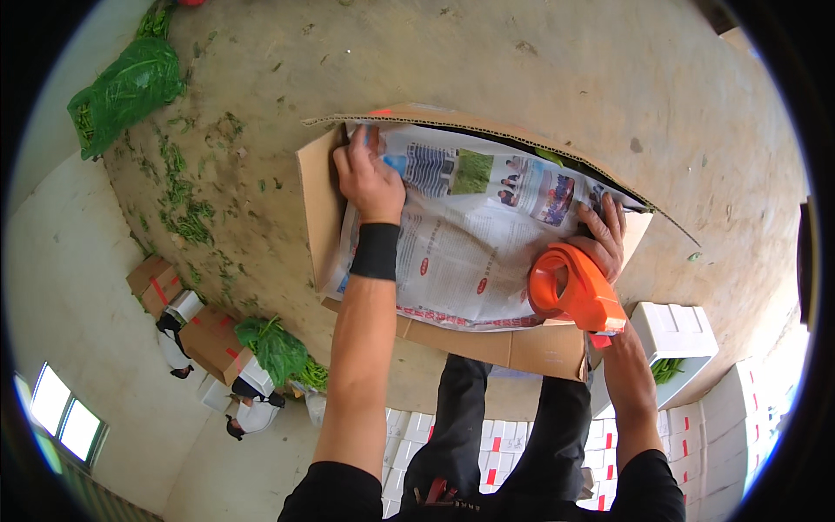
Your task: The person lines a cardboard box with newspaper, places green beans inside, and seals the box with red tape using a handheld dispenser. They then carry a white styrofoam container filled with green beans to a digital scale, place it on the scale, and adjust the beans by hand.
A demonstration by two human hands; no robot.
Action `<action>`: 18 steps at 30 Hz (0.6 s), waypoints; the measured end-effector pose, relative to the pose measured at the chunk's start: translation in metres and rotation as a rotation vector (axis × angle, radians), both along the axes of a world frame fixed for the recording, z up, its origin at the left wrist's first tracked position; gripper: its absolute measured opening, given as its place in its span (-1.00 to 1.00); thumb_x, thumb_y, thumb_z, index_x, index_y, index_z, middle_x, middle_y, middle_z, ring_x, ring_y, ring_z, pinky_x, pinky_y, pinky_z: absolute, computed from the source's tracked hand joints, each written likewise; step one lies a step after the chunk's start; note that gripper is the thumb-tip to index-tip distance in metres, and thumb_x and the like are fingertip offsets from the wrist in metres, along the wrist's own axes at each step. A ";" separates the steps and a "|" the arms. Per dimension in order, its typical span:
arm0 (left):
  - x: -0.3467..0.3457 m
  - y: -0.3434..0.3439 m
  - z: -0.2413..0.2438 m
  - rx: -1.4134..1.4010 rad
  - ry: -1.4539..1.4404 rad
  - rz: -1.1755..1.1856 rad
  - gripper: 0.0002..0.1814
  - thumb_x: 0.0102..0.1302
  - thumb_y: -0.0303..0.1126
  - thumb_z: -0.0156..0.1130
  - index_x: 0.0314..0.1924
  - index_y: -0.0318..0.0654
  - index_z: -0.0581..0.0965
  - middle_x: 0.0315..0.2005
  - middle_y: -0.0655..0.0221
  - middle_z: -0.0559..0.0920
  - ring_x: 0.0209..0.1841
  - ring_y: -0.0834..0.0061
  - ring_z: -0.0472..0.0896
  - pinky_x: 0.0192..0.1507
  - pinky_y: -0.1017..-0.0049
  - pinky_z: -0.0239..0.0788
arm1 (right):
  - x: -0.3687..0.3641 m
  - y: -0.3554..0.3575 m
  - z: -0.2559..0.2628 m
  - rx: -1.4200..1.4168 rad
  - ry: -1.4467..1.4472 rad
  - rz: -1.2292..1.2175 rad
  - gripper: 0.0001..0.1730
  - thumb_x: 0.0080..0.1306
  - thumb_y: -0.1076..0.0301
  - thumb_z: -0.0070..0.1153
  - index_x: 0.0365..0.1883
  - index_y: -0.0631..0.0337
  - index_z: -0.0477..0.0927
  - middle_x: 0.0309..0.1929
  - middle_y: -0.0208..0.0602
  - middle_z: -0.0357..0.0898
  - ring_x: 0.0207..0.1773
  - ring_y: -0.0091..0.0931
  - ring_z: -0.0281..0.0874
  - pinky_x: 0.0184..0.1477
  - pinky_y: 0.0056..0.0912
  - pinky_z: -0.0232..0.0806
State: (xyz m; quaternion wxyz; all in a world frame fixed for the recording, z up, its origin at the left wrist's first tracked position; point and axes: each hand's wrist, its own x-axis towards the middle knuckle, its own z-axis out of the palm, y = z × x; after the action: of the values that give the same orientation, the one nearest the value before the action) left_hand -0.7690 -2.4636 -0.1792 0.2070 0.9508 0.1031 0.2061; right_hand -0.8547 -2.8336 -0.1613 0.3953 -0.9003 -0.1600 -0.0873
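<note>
An open cardboard box (pixel 321 209) lies before me with its flaps spread. Printed newspaper sheets (pixel 450 248) cover its contents; a bit of green vegetable (pixel 549 156) shows at the far edge. My left hand (pixel 373 179) presses the paper into the far left corner, some fingers tucked down at the box wall. At the right side, the fingers of my right hand (pixel 603 238) rest on the paper's edge. An orange tape dispenser (pixel 577 287) with a roll of tape hangs at that hand, below the fingers; how the hand holds it is partly hidden.
A green mesh sack of vegetables (pixel 130 88) lies at the upper left, with scattered green pieces (pixel 189 218) on the floor. Two people (pixel 251 417) work by cartons (pixel 212 339) at the lower left. A white foam box (pixel 678 333) and stacked white boxes (pixel 724 417) stand near my legs.
</note>
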 end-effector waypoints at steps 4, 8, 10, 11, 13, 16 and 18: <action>0.002 0.005 -0.008 -0.035 0.061 0.020 -0.69 0.46 -0.59 0.13 0.14 -0.28 0.66 -0.13 0.00 0.61 -0.10 -0.09 0.65 -0.03 0.09 0.55 | 0.006 0.012 -0.005 0.027 0.004 -0.030 -0.73 0.13 0.15 0.53 -0.27 0.04 0.76 0.29 -0.22 0.73 0.56 0.03 0.45 0.60 0.30 0.07; -0.017 0.004 0.023 0.029 0.142 -0.071 -0.64 0.55 -0.50 0.13 0.26 -0.27 0.64 0.16 -0.05 0.55 0.17 -0.10 0.58 0.19 0.11 0.47 | 0.000 0.004 -0.009 -0.010 0.033 -0.026 -0.71 0.14 0.13 0.51 -0.20 0.02 0.82 0.29 -0.27 0.74 0.58 -0.03 0.44 0.62 0.24 0.07; -0.046 -0.008 0.051 0.067 0.148 -0.131 -0.56 0.61 -0.36 0.09 0.39 -0.32 0.55 0.37 -0.11 0.42 0.40 -0.16 0.42 0.39 0.07 0.31 | -0.005 -0.002 -0.009 -0.032 0.051 -0.031 -0.68 0.14 0.12 0.51 -0.17 0.01 0.84 0.29 -0.28 0.74 0.58 -0.05 0.43 0.62 0.23 0.07; -0.064 -0.012 0.062 0.086 0.162 -0.160 -0.47 0.64 -0.25 0.07 0.47 -0.35 0.48 0.50 -0.15 0.31 0.54 -0.20 0.29 0.51 0.04 0.18 | -0.005 -0.004 -0.009 -0.040 0.050 -0.028 -0.67 0.14 0.12 0.50 -0.15 0.01 0.84 0.29 -0.29 0.74 0.59 -0.06 0.42 0.63 0.22 0.07; -0.109 -0.026 0.072 0.181 0.360 -0.133 -0.32 0.63 -0.05 0.05 0.55 -0.37 0.37 0.55 -0.17 0.22 0.59 -0.26 0.18 0.55 -0.07 0.07 | -0.003 -0.003 -0.011 -0.034 0.032 -0.024 -0.66 0.13 0.11 0.50 -0.13 -0.01 0.85 0.29 -0.30 0.74 0.58 -0.06 0.43 0.62 0.21 0.07; -0.142 -0.025 0.047 0.028 0.499 -0.025 -0.13 0.60 0.14 0.02 0.65 -0.35 0.18 0.61 -0.23 0.08 0.63 -0.30 0.07 0.60 -0.12 -0.05 | 0.004 0.001 -0.004 -0.012 0.015 -0.010 -0.65 0.10 0.11 0.50 -0.13 -0.04 0.86 0.29 -0.30 0.73 0.53 -0.06 0.48 0.61 0.19 0.10; -0.143 -0.020 0.035 -0.161 0.505 -0.026 -0.05 0.60 0.16 0.02 0.70 -0.35 0.02 0.64 -0.30 -0.02 0.65 -0.34 0.01 0.62 -0.13 -0.11 | 0.006 0.002 0.002 -0.023 0.036 0.013 -0.62 0.04 0.11 0.51 -0.14 -0.07 0.86 0.30 -0.29 0.72 0.48 -0.05 0.52 0.57 0.19 0.14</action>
State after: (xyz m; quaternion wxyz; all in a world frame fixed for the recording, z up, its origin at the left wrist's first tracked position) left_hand -0.9120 -2.4837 -0.1446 0.2524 0.9539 0.1550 -0.0490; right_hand -0.8486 -2.8317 -0.1590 0.3882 -0.9052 -0.1598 -0.0669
